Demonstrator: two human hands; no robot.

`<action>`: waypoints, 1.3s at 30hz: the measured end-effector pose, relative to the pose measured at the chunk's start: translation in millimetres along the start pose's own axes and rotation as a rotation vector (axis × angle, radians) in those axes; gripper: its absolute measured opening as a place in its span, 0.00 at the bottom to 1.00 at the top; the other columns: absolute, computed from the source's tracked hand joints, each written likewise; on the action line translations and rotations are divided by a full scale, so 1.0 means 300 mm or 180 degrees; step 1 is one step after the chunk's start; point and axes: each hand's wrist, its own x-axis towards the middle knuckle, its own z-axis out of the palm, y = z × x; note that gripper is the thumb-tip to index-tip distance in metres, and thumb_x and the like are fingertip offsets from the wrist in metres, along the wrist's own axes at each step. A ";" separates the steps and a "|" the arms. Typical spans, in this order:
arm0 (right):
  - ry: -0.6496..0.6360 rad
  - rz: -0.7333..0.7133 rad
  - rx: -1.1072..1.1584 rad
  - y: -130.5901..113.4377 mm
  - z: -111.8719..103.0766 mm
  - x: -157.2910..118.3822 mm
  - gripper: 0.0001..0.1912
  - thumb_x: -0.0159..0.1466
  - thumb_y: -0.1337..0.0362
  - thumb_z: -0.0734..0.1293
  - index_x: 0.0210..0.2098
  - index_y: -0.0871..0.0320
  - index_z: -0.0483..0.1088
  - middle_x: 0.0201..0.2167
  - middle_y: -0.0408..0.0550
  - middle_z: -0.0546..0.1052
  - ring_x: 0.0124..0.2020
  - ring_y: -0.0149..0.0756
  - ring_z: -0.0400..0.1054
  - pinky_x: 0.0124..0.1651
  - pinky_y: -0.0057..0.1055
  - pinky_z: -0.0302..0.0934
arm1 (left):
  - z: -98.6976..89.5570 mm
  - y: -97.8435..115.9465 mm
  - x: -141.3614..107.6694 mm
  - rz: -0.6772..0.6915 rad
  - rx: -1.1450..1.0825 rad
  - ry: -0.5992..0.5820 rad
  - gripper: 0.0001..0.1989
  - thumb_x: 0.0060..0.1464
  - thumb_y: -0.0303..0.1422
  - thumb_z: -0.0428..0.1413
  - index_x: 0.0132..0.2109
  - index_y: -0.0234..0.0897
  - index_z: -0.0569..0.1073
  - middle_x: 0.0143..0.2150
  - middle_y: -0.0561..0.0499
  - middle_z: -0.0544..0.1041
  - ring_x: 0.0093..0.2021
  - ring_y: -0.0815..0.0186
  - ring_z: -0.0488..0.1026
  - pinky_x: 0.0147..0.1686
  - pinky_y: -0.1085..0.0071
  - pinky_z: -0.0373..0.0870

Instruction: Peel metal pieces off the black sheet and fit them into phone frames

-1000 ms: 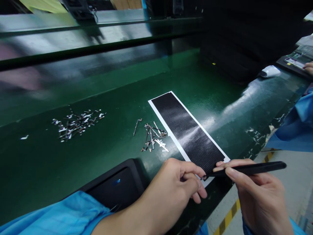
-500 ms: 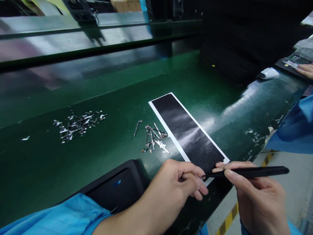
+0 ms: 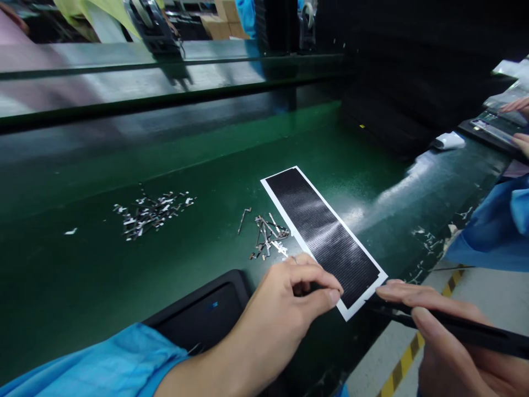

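My left hand (image 3: 289, 298) is closed in a pinch over the near left edge of a sheet. Whatever lies between its thumb and forefinger is hidden or too small to make out. The sheet (image 3: 326, 231) is long, black and finely ribbed with a white border, lying flat on the green bench. Black tweezers (image 3: 458, 325) rest in my right hand (image 3: 450, 336), their tips just off the sheet's near right corner. Left of the sheet sits a loose pile of small flex cables (image 3: 268, 237), with a single flex cable (image 3: 243, 219) apart from it.
A larger heap of small parts (image 3: 152, 215) lies farther left on the bench (image 3: 215, 193). A black tray (image 3: 202, 314) is beside my left forearm. A dark covered bulk (image 3: 392, 82) stands at the back right. Another person's hands (image 3: 521, 140) are at the right edge.
My right hand has drawn the tweezers to the right, away from my left fingers. My left hand stays pinched near the sheet's edge. The camera view has shifted slightly.
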 end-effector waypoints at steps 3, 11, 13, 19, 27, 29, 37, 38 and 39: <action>-0.0400 -0.0137 0.0088 -0.016 0.029 0.019 0.05 0.61 0.66 0.63 0.32 0.51 0.70 0.26 0.38 0.73 0.26 0.24 0.69 0.29 0.15 0.63 | -0.016 0.023 -0.018 0.0252 -0.0247 0.0355 0.05 0.43 0.32 0.58 0.25 0.36 0.77 0.25 0.53 0.71 0.27 0.70 0.63 0.29 0.74 0.57; -0.1041 -0.0190 0.0986 -0.036 0.164 0.034 0.04 0.60 0.68 0.65 0.28 0.55 0.70 0.21 0.39 0.69 0.22 0.25 0.63 0.23 0.22 0.56 | -0.037 0.036 -0.094 0.0348 -0.1316 0.0322 0.06 0.49 0.32 0.57 0.28 0.33 0.71 0.21 0.55 0.69 0.23 0.72 0.66 0.26 0.77 0.61; -0.1120 -0.0141 0.1112 -0.050 0.161 0.043 0.08 0.61 0.67 0.63 0.26 0.56 0.69 0.20 0.39 0.67 0.21 0.25 0.61 0.22 0.23 0.55 | -0.060 0.026 -0.106 0.0527 -0.0883 0.0431 0.05 0.49 0.32 0.57 0.30 0.34 0.72 0.24 0.53 0.71 0.26 0.70 0.67 0.28 0.75 0.62; -0.2267 -0.0386 0.0560 -0.129 0.139 0.097 0.12 0.61 0.65 0.61 0.22 0.59 0.63 0.19 0.38 0.64 0.20 0.23 0.58 0.22 0.21 0.53 | -0.142 -0.004 -0.160 0.2791 0.1986 0.0459 0.12 0.55 0.23 0.48 0.33 0.37 0.76 0.30 0.49 0.74 0.33 0.64 0.65 0.34 0.67 0.57; -0.2317 0.0333 0.0998 -0.143 0.194 0.071 0.09 0.58 0.60 0.65 0.26 0.56 0.73 0.21 0.42 0.69 0.22 0.28 0.62 0.24 0.25 0.56 | -0.176 -0.026 -0.229 0.1418 0.1516 0.0423 0.10 0.51 0.25 0.51 0.24 0.35 0.71 0.20 0.57 0.66 0.23 0.72 0.61 0.25 0.75 0.54; -0.2312 0.0352 0.1117 -0.157 0.205 0.063 0.09 0.58 0.60 0.65 0.23 0.56 0.72 0.19 0.41 0.68 0.20 0.26 0.60 0.22 0.23 0.55 | -0.189 -0.043 -0.240 0.1440 0.1359 0.0545 0.10 0.51 0.26 0.51 0.24 0.36 0.72 0.20 0.58 0.65 0.22 0.73 0.61 0.25 0.76 0.54; -0.2387 -0.0501 0.0733 -0.262 0.279 0.030 0.08 0.60 0.64 0.64 0.25 0.55 0.71 0.19 0.39 0.68 0.19 0.24 0.61 0.20 0.21 0.55 | -0.268 -0.080 -0.363 0.1733 0.1603 0.0876 0.09 0.54 0.23 0.50 0.28 0.36 0.72 0.24 0.57 0.70 0.24 0.73 0.64 0.26 0.77 0.56; -0.2314 -0.0802 0.0581 -0.273 0.287 0.026 0.06 0.60 0.66 0.64 0.27 0.54 0.71 0.20 0.38 0.69 0.20 0.25 0.64 0.21 0.19 0.58 | -0.279 -0.084 -0.381 0.1689 0.1631 0.0929 0.10 0.54 0.22 0.50 0.28 0.36 0.71 0.24 0.56 0.70 0.24 0.73 0.64 0.26 0.77 0.57; -0.2194 -0.1089 0.0422 -0.281 0.292 0.023 0.05 0.60 0.68 0.63 0.30 0.54 0.70 0.22 0.38 0.70 0.22 0.25 0.67 0.23 0.18 0.60 | -0.288 -0.090 -0.397 0.1638 0.1636 0.1000 0.10 0.53 0.22 0.50 0.27 0.35 0.71 0.23 0.56 0.70 0.24 0.73 0.64 0.25 0.77 0.57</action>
